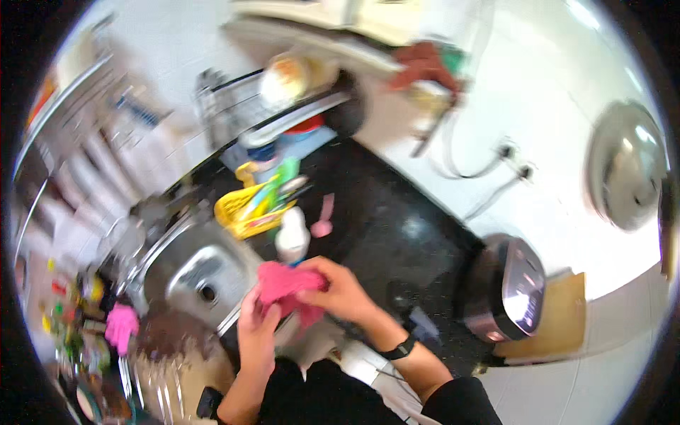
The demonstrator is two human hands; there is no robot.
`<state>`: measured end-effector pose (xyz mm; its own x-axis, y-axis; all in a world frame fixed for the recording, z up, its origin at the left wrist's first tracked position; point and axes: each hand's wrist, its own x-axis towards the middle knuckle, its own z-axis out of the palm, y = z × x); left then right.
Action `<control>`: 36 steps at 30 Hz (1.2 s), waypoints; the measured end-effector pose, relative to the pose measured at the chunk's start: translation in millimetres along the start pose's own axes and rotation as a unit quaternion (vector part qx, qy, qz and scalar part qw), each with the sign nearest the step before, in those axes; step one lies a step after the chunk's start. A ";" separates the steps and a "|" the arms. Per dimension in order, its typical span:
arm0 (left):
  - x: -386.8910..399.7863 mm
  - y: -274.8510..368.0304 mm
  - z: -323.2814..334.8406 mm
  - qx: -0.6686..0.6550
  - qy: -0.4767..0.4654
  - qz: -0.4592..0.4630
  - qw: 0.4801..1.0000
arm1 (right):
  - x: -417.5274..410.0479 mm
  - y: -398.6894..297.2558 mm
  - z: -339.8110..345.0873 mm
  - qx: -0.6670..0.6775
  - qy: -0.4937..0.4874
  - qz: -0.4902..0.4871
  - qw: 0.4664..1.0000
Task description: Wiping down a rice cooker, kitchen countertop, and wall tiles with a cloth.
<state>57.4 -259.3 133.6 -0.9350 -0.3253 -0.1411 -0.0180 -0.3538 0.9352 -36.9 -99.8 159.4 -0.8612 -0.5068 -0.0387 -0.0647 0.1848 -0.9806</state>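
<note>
Both my hands hold one crumpled pink cloth (284, 284) in front of my body, above the front edge of the black countertop (388, 223). My left hand (257, 319) grips its lower left side. On the upper right side, the fingers of my right hand (334, 292) are closed on the cloth. Just beyond the cloth stands a white bottle (292, 236), partly hidden at its lower end. A small pink scoop-like utensil (322, 227) lies on the counter to the bottle's right. The stainless steel sink (212, 265) is to the left of my hands.
A yellow basket (239, 210) with several cleaning items stands behind the sink. At the right is a dark rounded kitchen appliance (504, 289), probably a rice cooker. A dish rack (287, 117) stands at the back. Another pink cloth or glove (122, 325) is at the left. The view is blurred.
</note>
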 end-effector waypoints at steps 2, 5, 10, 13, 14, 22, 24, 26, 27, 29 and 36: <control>-2.9 -5.3 42.4 -0.063 -0.056 -0.021 0.996 | -12.7 -4.8 -23.6 -0.048 0.056 -0.166 0.983; -10.9 0.1 109.1 -0.078 -0.145 -0.015 0.986 | -37.1 -17.1 -62.9 0.057 0.026 -0.157 0.986; -5.1 -16.7 207.8 -0.072 -0.287 0.056 0.954 | -46.0 -43.8 -161.0 -0.105 0.321 -0.286 0.897; -3.1 -29.0 247.5 -0.085 -0.288 -0.020 0.954 | -54.5 -85.1 -258.8 -0.108 0.495 -0.255 0.824; 1.1 -44.5 254.0 -0.067 -0.322 -0.015 0.944 | -59.6 -83.5 -302.9 -0.099 0.530 -0.259 0.802; 14.8 -101.6 265.8 0.045 -0.365 -0.182 0.912 | -107.0 -35.4 -476.7 -0.454 0.701 -0.133 0.534; 19.5 -82.2 279.8 0.102 -0.318 -0.252 0.908 | -95.0 -35.5 -491.3 -0.504 0.683 -0.151 0.506; 30.0 -93.1 293.4 0.128 -0.310 -0.283 0.899 | -97.4 -17.6 -512.4 -0.621 0.610 -0.158 0.466; 48.7 -135.7 280.1 0.078 -0.360 -0.199 0.908 | -83.7 -9.4 -507.9 -0.617 0.612 -0.158 0.470; 65.6 -165.0 255.9 0.033 -0.413 -0.126 0.901 | -68.1 11.1 -491.3 -0.501 0.640 -0.151 0.563; 69.8 -155.8 254.9 0.009 -0.343 -0.195 0.919 | -98.9 8.6 -479.5 -0.639 0.544 -0.118 0.530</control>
<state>-95.3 -3.4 60.9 -0.8588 0.4553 -0.2348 -0.3999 -0.3094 0.8628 -194.0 355.6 246.8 -0.4889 0.0143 0.8722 0.0748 0.9969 0.0255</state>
